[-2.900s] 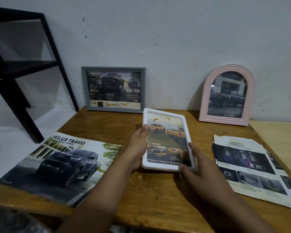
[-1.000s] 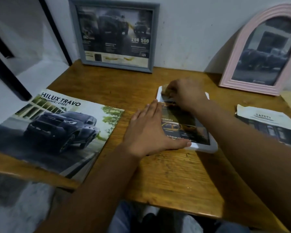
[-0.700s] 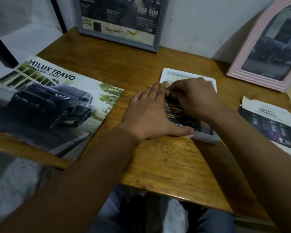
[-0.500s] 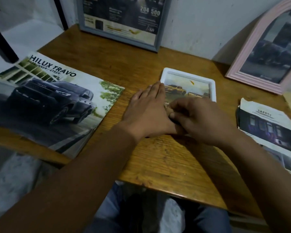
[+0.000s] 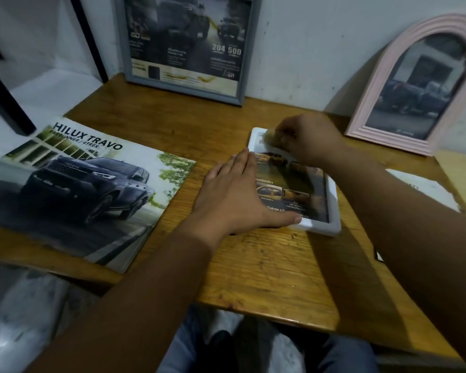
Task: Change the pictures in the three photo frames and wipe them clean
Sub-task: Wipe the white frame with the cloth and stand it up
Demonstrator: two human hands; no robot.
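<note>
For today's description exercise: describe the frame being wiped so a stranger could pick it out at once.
On the wooden table, between the car brochure and the pink arched frame, lies the white frame. Unlike the grey frame and the pink one, it lies flat under both hands.

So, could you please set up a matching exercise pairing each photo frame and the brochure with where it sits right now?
Things:
1. grey frame
2. pink arched frame
3. white frame
4. Hilux Travo brochure

Places:
A. flat on the table under both hands
B. flat at the table's left edge
C. leaning on the wall, far right
D. leaning on the wall, far centre

Pairs: 1-D, 2-C, 3-A, 4-B
</note>
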